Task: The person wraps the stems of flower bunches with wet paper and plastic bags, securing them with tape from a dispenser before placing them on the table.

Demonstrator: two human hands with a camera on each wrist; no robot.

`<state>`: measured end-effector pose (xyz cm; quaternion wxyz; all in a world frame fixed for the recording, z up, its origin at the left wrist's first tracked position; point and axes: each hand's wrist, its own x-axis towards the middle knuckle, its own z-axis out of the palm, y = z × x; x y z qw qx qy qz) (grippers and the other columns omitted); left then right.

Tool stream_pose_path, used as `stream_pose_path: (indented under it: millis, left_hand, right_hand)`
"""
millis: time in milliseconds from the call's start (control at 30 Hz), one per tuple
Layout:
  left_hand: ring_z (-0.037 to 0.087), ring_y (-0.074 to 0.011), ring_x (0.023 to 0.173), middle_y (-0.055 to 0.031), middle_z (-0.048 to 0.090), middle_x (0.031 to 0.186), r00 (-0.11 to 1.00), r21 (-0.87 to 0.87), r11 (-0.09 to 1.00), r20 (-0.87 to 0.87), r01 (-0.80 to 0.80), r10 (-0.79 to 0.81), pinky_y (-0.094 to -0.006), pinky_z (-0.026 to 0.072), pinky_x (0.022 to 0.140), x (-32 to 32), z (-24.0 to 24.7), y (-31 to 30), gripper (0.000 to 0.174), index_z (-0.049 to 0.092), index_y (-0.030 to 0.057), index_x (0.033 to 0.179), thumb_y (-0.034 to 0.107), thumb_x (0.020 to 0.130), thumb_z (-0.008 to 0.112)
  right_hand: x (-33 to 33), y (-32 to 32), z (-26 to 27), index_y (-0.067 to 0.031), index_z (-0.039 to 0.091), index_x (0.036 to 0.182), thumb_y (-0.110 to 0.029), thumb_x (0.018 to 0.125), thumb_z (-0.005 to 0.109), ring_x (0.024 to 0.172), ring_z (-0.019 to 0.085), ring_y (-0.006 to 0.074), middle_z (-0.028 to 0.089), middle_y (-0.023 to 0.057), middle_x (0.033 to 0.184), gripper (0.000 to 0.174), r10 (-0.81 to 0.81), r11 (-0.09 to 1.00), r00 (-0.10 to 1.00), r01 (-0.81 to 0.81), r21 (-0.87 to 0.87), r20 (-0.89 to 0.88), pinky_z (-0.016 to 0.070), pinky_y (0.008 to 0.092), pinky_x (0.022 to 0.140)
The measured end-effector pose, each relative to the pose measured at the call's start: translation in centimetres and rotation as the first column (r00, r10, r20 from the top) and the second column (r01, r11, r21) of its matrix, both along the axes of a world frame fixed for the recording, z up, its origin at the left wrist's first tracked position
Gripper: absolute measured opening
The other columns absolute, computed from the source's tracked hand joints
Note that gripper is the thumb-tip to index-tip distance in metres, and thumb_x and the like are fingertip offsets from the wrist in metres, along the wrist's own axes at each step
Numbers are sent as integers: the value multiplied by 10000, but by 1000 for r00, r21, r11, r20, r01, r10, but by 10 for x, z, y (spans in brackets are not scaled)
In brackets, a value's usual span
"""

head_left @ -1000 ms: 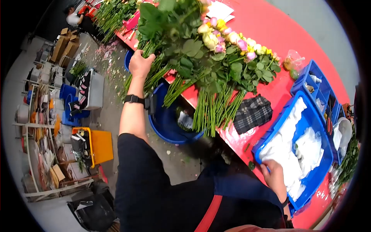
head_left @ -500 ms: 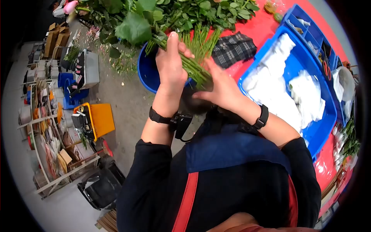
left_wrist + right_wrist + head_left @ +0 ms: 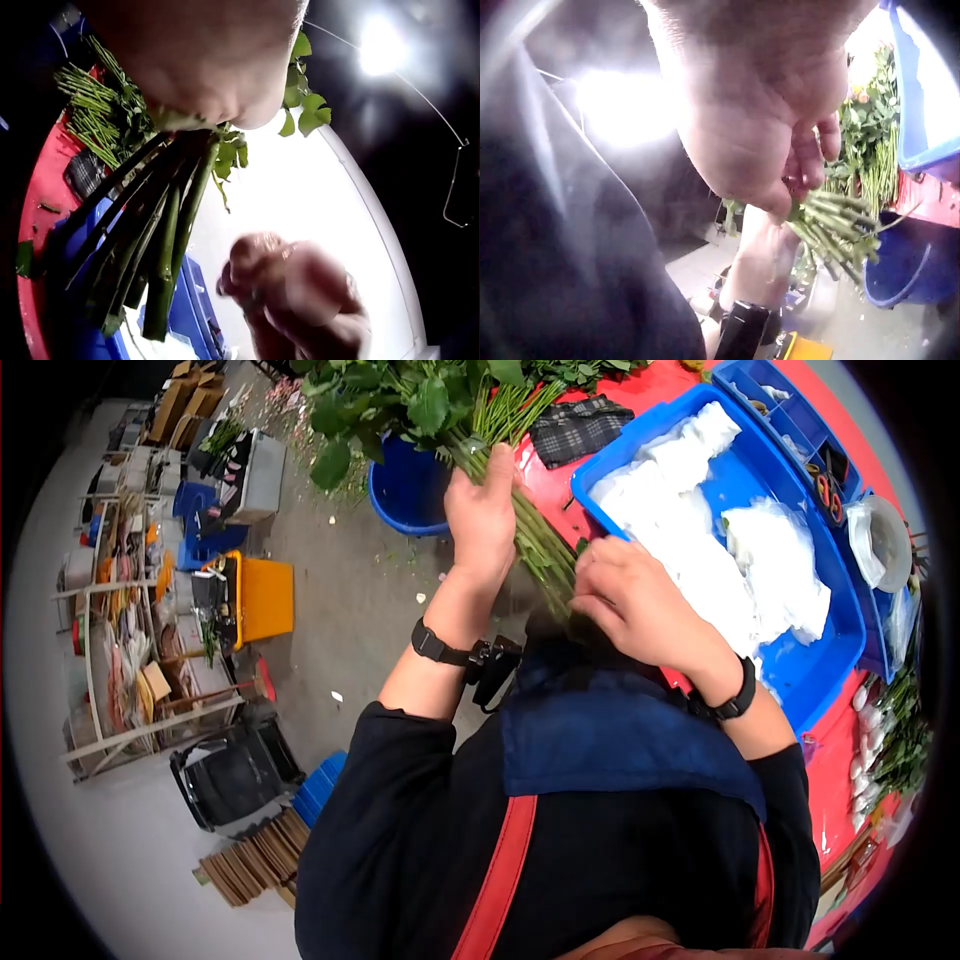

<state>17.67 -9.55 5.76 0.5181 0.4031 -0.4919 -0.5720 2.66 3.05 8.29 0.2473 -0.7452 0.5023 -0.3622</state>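
My left hand grips a bundle of green stems just below its leaves; the cut ends point down toward my body. In the left wrist view, the thick stems fan out beneath that hand. Beside the stem ends is my right hand, its fingers curled in toward the thumb. A gap shows between this right hand and the stems in the left wrist view, and nothing can be made out in its fingers. The right wrist view shows the stem ends beyond my right hand.
A blue tray holding white cloth-like material lies on the red table. Checked fabric and more stems lie farther back. A blue bucket stands on the floor beyond my left hand; a yellow bin is farther left.
The left hand first reached into the flowers and now holds a bundle near my body. The right hand left the tray's edge, came to the stems, and moved slightly right with its fingers curling.
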Motion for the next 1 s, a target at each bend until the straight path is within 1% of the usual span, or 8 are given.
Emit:
stream_pose_path:
  millis: [267,433,633,733,800,833,933,1000]
  left_hand:
    - [554,-129,590,-40,558,747,978,-136,987,181,-82,106,-272,469,537,9,-10,19,300,520,12,872,293,962,573]
    - [578,-141,590,-52,566,751,991,-138,990,132,25,-7,-279,481,516,26,-5,16,268,521,8,885,259,965,566]
    - [569,-164,450,-45,543,634,971,-92,983,161,-161,174,-295,459,422,42,-2,-31,300,516,18,816,279,944,592]
    - [574,-174,448,-48,539,607,987,-27,987,-31,-161,161,-307,462,405,59,19,-51,337,504,33,746,293,939,599]
    - [589,-192,469,-62,545,628,972,-7,972,-35,-234,233,-319,465,407,71,22,-63,322,510,19,771,278,936,608]
    - [590,-195,474,-64,548,641,968,-19,970,-72,-242,240,-320,467,414,75,21,-67,315,510,17,785,275,935,610]
    - [592,-195,489,-61,553,667,966,-26,971,-113,-239,234,-319,474,436,86,20,-75,296,509,18,824,273,935,611]
    - [592,-192,498,-55,553,677,962,-31,969,-135,-243,237,-316,476,449,95,20,-81,283,508,24,845,273,935,610]
  right_hand:
    - [34,-16,2,-12,599,804,-323,763,743,661,578,362,601,172,695,346,-130,973,989,115,200,65,451,419,603]
    - [19,-43,8,31,633,868,-168,833,665,582,492,91,493,10,585,205,-88,854,963,-59,516,256,399,304,512]
    - [27,-31,32,6,602,736,-72,767,632,579,526,135,547,79,585,89,154,829,952,-271,490,265,435,306,551]
    - [20,-24,26,7,612,976,-70,753,704,673,610,192,616,145,946,253,227,965,973,-220,140,-34,490,322,628]
    - [30,-31,33,-2,581,1138,-105,742,759,700,614,180,570,143,1113,446,-54,914,997,28,404,52,503,318,651]
    - [37,-39,19,10,590,1152,-169,785,746,721,626,176,628,136,1006,437,-146,927,989,136,349,3,504,312,654]
    - [60,-64,-19,25,631,1056,-185,829,700,720,631,177,662,134,879,317,-128,775,973,-24,631,194,506,316,661]
    - [71,-66,-41,31,659,954,-172,855,656,694,629,176,663,126,762,226,-34,878,966,-93,470,254,503,323,651]
